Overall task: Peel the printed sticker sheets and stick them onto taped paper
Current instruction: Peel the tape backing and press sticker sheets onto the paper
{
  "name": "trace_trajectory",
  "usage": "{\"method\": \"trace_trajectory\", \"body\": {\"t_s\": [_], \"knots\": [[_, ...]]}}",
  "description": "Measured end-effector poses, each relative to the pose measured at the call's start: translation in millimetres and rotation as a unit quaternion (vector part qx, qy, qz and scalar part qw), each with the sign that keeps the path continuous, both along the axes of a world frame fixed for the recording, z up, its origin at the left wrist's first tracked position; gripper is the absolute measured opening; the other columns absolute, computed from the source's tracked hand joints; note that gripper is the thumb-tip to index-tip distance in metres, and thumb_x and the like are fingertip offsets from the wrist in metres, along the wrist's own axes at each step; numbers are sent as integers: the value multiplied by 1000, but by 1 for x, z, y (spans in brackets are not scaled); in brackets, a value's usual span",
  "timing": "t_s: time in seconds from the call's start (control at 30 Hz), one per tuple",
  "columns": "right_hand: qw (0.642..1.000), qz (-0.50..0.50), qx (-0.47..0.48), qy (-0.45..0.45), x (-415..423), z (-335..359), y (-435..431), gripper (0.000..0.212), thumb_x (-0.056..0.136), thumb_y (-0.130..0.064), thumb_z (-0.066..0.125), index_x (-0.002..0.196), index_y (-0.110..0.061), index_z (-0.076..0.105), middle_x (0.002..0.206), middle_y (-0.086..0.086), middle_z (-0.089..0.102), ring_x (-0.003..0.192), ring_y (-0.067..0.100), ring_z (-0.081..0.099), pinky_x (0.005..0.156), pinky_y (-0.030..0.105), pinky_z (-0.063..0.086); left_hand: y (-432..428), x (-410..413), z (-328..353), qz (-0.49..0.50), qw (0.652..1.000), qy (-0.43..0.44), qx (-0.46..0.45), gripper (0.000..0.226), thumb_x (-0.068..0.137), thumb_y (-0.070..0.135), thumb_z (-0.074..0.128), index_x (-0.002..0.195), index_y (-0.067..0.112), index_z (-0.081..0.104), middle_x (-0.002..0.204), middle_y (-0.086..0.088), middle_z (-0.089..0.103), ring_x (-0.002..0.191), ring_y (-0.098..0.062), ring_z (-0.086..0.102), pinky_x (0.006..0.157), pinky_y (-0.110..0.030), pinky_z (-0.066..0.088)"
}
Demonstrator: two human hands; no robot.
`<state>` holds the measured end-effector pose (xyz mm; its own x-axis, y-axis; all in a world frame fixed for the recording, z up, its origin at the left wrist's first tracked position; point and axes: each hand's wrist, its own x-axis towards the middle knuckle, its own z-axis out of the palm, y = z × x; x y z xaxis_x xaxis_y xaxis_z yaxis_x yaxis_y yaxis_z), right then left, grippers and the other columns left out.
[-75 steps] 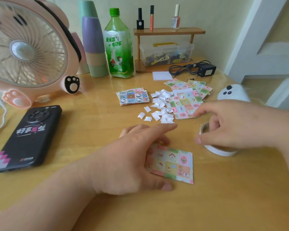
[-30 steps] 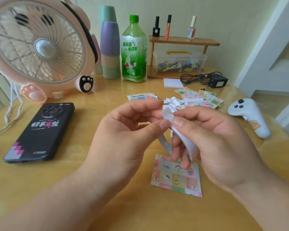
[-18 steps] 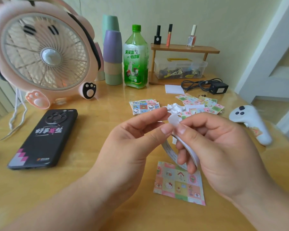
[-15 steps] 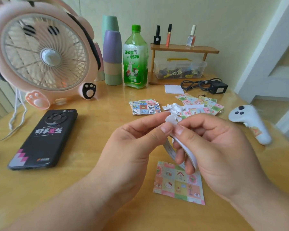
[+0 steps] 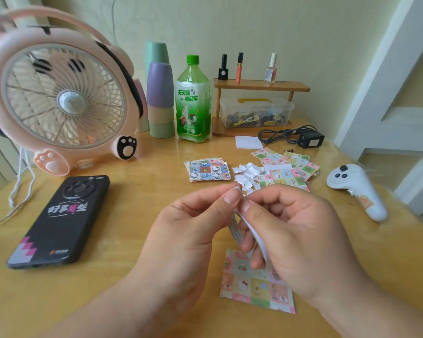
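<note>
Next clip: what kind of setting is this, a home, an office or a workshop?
Most likely a room at home, at a wooden table used for hobby crafts. It holds a pink animal-shaped desk fan, nail polish bottles on a small wooden shelf, and colourful cartoon sticker sheets lying about.

- The tape roll (image 5: 255,236) is mostly hidden inside the right hand's (image 5: 296,240) curled fingers.
- The right hand covers the near sticker sheet's (image 5: 252,286) upper right corner.
- The pink fan (image 5: 61,106) is cut off at the left edge, and its top is blurred.
- The clear box's (image 5: 254,112) contents are too small to tell.
</note>
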<state>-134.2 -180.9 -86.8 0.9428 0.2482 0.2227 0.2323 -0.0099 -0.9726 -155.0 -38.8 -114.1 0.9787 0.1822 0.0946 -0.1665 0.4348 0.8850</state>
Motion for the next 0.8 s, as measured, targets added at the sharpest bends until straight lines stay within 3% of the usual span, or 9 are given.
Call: {"method": "trace_trajectory", "body": {"t_s": [0.1, 0.2, 0.37, 0.53, 0.8], "knots": [[1000, -2, -13, 2, 0, 1, 0, 11, 90, -14, 72, 80, -8, 73, 60, 10, 68, 35, 23, 56, 37, 24, 41, 1, 1, 0, 12, 1000, -3, -6, 32, 72, 27, 85, 96, 7, 79, 93, -15, 72, 84, -29, 59, 92, -48, 46], [1000, 9, 12, 16, -3, 2, 4, 11, 88, -18, 72, 84, -8, 74, 66, 13, 71, 44, 29, 64, 36, 27, 44, 2, 1, 0, 18, 1000, 2, -3, 28, 75, 29, 82, 95, 9, 79, 93, -9, 71, 83, -24, 56, 84, -42, 43], [998, 20, 29, 48, -6, 4, 9, 31, 74, -34, 70, 92, -10, 74, 67, 16, 71, 51, 34, 69, 33, 27, 43, 2, 0, 5, 17, 1000, 4, -14, 29, 75, 29, 78, 96, 9, 79, 89, -6, 71, 74, -16, 57, 73, -33, 42], [999, 26, 7, 34, -4, 2, 9, 16, 89, -20, 69, 83, -6, 74, 65, 15, 71, 50, 35, 69, 33, 28, 42, -1, -2, 7, 17, 1000, -9, -22, 20, 72, 19, 80, 89, 10, 80, 83, -6, 71, 73, -13, 61, 73, -29, 45], [999, 6, -44, -27, -5, -4, 10, 21, 91, -11, 70, 69, -10, 71, 58, 10, 68, 44, 28, 67, 35, 23, 41, -2, -3, 7, 66, 997, 21, -21, 13, 64, 15, 83, 76, 10, 80, 79, -10, 74, 74, -19, 68, 71, -32, 50]]}}
